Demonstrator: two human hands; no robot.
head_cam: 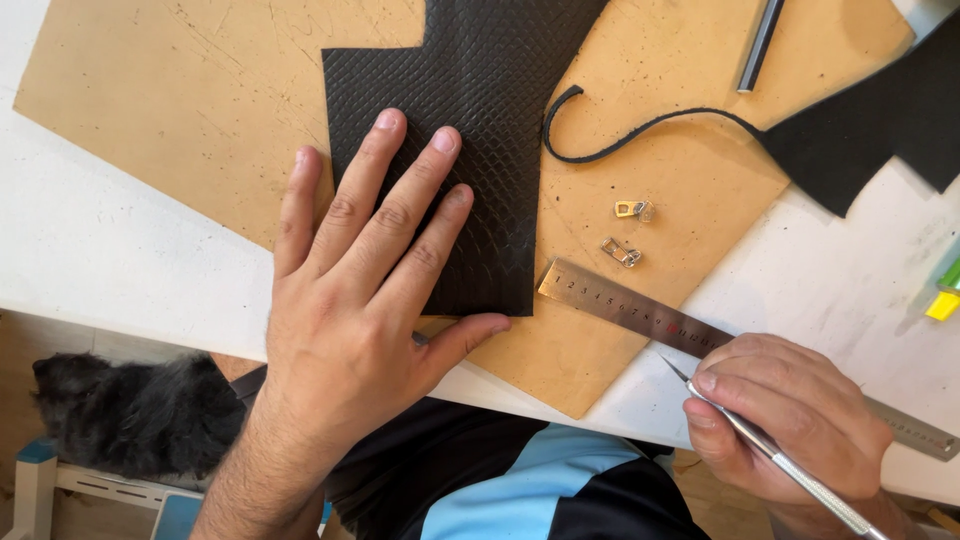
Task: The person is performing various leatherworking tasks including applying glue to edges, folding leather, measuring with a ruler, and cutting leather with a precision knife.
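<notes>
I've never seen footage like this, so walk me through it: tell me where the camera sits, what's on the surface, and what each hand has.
There is no machine: one camera worn on a person's head looks down at their own two bare hands. The left hand lies flat on a black scaly-textured leather piece, which rests on a tan cutting board on a white table. The right hand holds a thin metal craft knife and rests on a steel ruler. Nearby lie two small metal clasps and a thin black strip.
</notes>
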